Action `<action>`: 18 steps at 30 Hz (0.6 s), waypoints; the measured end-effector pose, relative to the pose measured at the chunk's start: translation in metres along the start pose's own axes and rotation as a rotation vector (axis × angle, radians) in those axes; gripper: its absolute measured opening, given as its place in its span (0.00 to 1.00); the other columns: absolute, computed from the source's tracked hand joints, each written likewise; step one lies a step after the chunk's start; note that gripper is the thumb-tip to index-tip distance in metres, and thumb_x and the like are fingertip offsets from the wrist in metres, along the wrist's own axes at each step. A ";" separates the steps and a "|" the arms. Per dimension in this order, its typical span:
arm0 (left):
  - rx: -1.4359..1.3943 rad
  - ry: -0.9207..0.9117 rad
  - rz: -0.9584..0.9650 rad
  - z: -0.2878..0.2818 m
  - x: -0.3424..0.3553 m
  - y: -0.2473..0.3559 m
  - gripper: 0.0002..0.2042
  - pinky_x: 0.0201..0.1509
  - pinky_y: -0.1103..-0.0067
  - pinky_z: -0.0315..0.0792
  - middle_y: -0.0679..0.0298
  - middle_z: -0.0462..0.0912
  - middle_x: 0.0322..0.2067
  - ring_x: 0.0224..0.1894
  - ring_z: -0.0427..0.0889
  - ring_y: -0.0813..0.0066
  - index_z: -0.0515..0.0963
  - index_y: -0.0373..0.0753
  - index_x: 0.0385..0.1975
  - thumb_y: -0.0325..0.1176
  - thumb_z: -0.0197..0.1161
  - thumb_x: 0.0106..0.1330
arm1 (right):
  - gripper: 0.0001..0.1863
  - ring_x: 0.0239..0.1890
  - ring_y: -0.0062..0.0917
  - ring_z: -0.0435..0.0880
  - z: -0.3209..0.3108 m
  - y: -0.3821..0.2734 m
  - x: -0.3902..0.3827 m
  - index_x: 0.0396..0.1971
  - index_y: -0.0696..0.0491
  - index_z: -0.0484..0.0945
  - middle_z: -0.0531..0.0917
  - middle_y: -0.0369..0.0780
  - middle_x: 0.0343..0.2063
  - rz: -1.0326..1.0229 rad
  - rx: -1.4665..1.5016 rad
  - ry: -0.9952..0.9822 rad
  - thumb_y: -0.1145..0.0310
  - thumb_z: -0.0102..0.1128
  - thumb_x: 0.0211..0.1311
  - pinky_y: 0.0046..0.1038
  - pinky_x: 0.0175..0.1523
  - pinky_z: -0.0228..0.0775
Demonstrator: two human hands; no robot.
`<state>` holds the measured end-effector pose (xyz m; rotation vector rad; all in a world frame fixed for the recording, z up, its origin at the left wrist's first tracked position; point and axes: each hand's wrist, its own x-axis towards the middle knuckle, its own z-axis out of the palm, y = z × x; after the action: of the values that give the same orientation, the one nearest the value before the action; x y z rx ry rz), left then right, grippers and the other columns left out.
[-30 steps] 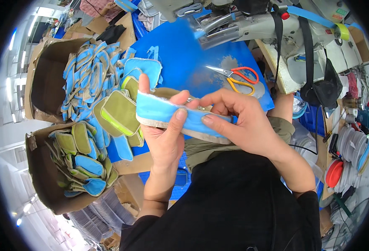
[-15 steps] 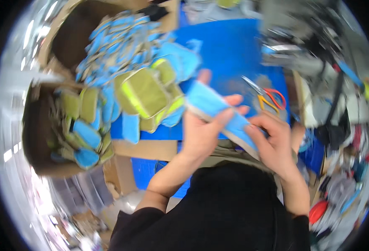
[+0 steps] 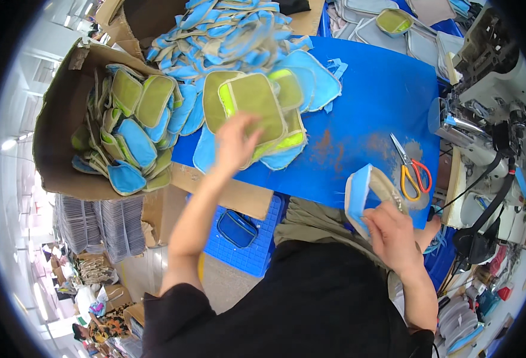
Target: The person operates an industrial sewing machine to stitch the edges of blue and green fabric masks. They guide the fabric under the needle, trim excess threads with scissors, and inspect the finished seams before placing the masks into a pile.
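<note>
My right hand (image 3: 394, 235) grips a fabric strip (image 3: 360, 194), blue on one face and beige on the other, which curves into a loop above the table's front edge. My left hand (image 3: 237, 142), slightly blurred, is over a pile of rounded panels, its thumb and fingers apart. Topmost there is an olive panel (image 3: 257, 101) with a bright yellow-green strip. Blue panels (image 3: 314, 80) show from under and beside it. Whether the left fingertips touch the olive panel I cannot tell. Scissors (image 3: 411, 170) with red and orange handles lie on the blue tabletop, close to the strip.
A cardboard box (image 3: 66, 128) of olive and blue panels (image 3: 136, 143) stands at the left. Behind the pile is a heap of blue-and-beige strips (image 3: 215, 39). A sewing machine (image 3: 490, 89) borders the blue table (image 3: 382, 89) on the right. A blue pouch (image 3: 237, 229) lies below the table.
My left hand has let go of the strip and moved left to the panel pile. My right hand keeps the strip, now bent into a loop rather than stretched between both hands. The view has shifted.
</note>
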<state>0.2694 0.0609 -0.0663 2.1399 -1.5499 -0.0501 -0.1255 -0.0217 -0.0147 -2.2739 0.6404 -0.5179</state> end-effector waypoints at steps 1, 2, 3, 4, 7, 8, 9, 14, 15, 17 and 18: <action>0.102 -0.053 0.119 -0.007 0.026 -0.002 0.23 0.56 0.66 0.77 0.57 0.84 0.52 0.54 0.83 0.58 0.80 0.43 0.56 0.29 0.73 0.58 | 0.09 0.27 0.41 0.80 0.003 -0.001 -0.002 0.38 0.53 0.82 0.75 0.42 0.28 -0.018 -0.015 -0.040 0.79 0.67 0.58 0.38 0.32 0.72; 0.208 -0.104 0.236 -0.014 0.051 -0.004 0.27 0.63 0.64 0.75 0.57 0.82 0.56 0.59 0.80 0.56 0.78 0.43 0.61 0.29 0.73 0.58 | 0.11 0.28 0.37 0.81 0.008 0.000 -0.004 0.39 0.51 0.81 0.74 0.39 0.28 -0.074 -0.070 -0.073 0.77 0.67 0.56 0.37 0.31 0.73; 0.254 -0.173 0.352 -0.013 0.076 -0.015 0.32 0.67 0.62 0.71 0.57 0.80 0.59 0.63 0.77 0.55 0.75 0.44 0.64 0.30 0.75 0.56 | 0.11 0.29 0.35 0.82 0.007 -0.003 -0.004 0.39 0.51 0.81 0.74 0.39 0.29 -0.118 -0.099 -0.106 0.77 0.67 0.56 0.37 0.31 0.73; 0.296 -0.242 0.473 -0.008 0.100 -0.025 0.36 0.72 0.60 0.67 0.57 0.77 0.63 0.67 0.73 0.55 0.72 0.45 0.67 0.31 0.76 0.55 | 0.12 0.30 0.34 0.82 0.006 -0.007 -0.003 0.40 0.52 0.81 0.74 0.38 0.29 -0.158 -0.132 -0.135 0.76 0.67 0.55 0.37 0.30 0.74; 0.507 -0.670 0.391 -0.004 0.151 -0.014 0.41 0.74 0.60 0.63 0.55 0.76 0.64 0.68 0.72 0.54 0.70 0.45 0.69 0.36 0.79 0.50 | 0.12 0.31 0.28 0.82 0.004 -0.020 -0.011 0.40 0.50 0.80 0.72 0.36 0.29 -0.174 -0.199 -0.211 0.73 0.65 0.55 0.33 0.29 0.75; 0.548 -0.703 0.403 -0.003 0.159 -0.011 0.42 0.72 0.60 0.64 0.55 0.80 0.58 0.64 0.75 0.54 0.74 0.44 0.66 0.42 0.82 0.46 | 0.11 0.31 0.27 0.82 -0.001 -0.027 -0.014 0.40 0.50 0.80 0.72 0.35 0.28 -0.165 -0.222 -0.223 0.73 0.64 0.56 0.32 0.28 0.75; 0.602 -0.720 0.437 -0.001 0.167 -0.010 0.40 0.71 0.60 0.65 0.56 0.81 0.56 0.63 0.76 0.54 0.75 0.44 0.64 0.42 0.82 0.46 | 0.11 0.31 0.26 0.81 -0.003 -0.032 -0.018 0.40 0.50 0.80 0.71 0.35 0.28 -0.149 -0.242 -0.232 0.72 0.64 0.56 0.31 0.28 0.75; 0.523 -0.670 0.391 -0.033 0.183 -0.006 0.22 0.57 0.63 0.73 0.57 0.84 0.42 0.50 0.82 0.56 0.84 0.41 0.44 0.41 0.80 0.49 | 0.09 0.29 0.21 0.80 -0.016 -0.038 -0.029 0.38 0.51 0.80 0.70 0.33 0.28 -0.233 -0.235 -0.189 0.69 0.64 0.57 0.26 0.27 0.73; 0.451 -0.636 0.355 -0.039 0.183 0.003 0.17 0.52 0.65 0.75 0.57 0.85 0.39 0.48 0.83 0.56 0.86 0.40 0.38 0.40 0.79 0.50 | 0.09 0.31 0.21 0.80 -0.017 -0.040 -0.028 0.38 0.51 0.80 0.70 0.34 0.28 -0.246 -0.214 -0.191 0.69 0.63 0.56 0.26 0.28 0.74; 0.164 -0.512 0.243 -0.064 0.163 0.044 0.11 0.44 0.70 0.75 0.58 0.83 0.32 0.41 0.84 0.63 0.86 0.37 0.30 0.37 0.77 0.54 | 0.10 0.35 0.23 0.80 -0.020 -0.043 -0.020 0.37 0.51 0.81 0.71 0.35 0.30 -0.293 -0.172 -0.150 0.69 0.63 0.54 0.27 0.32 0.75; 0.035 -0.506 0.251 -0.073 0.150 0.069 0.11 0.43 0.71 0.75 0.59 0.83 0.30 0.39 0.84 0.64 0.86 0.36 0.30 0.36 0.78 0.54 | 0.10 0.37 0.25 0.81 -0.022 -0.045 -0.010 0.37 0.52 0.81 0.73 0.35 0.32 -0.316 -0.161 -0.114 0.69 0.63 0.53 0.29 0.36 0.75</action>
<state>0.2840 -0.0631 0.0634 2.0374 -2.1037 -0.5167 -0.1320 0.0011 0.0308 -2.5534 0.2746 -0.4952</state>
